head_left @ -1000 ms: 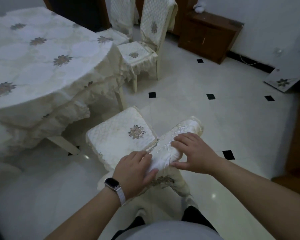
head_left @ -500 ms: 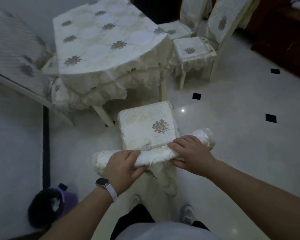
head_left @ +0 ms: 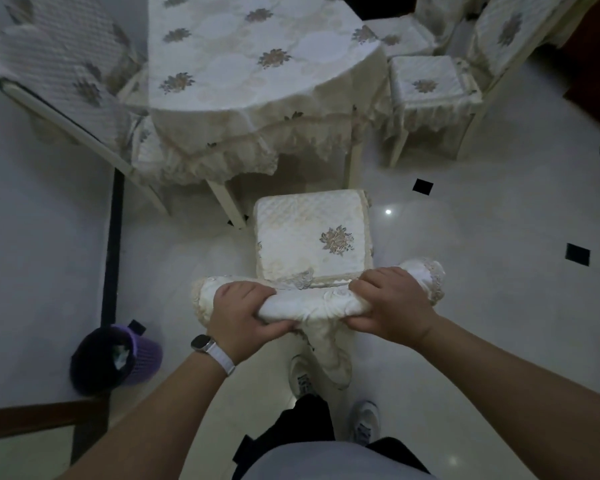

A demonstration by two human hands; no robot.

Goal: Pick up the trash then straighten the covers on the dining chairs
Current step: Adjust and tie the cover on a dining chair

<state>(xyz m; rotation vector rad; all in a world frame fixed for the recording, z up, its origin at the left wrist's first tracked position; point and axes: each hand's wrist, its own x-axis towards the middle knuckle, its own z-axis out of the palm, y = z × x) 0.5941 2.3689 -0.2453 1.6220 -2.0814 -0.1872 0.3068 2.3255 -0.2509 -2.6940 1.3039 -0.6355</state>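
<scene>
My left hand (head_left: 243, 313) and right hand (head_left: 392, 306) both grip the cream, lace-edged fabric cover (head_left: 316, 303) bunched over the top rail of the nearest dining chair, fingers curled over the front and thumbs tucked beneath. The cover lies rumpled along the rail, and a loose tail of it hangs down between my hands toward my white shoes (head_left: 302, 375).

I judge it light, soft and rather slick, so it should slide and wrinkle rather than resist, and the lace trim looks liable to snag. I would take it near the two ends of the rail and draw it down evenly.

Just beyond the rail, the quilted cream seat cover (head_left: 312, 237) with its gold flower lies flat. Further out stands the table under a flowered cream tablecloth (head_left: 257, 64), with a covered chair (head_left: 430, 84) beside it. A purple ribbed waste bin (head_left: 118, 358) sits on the pale floor to my left, something pale inside.
</scene>
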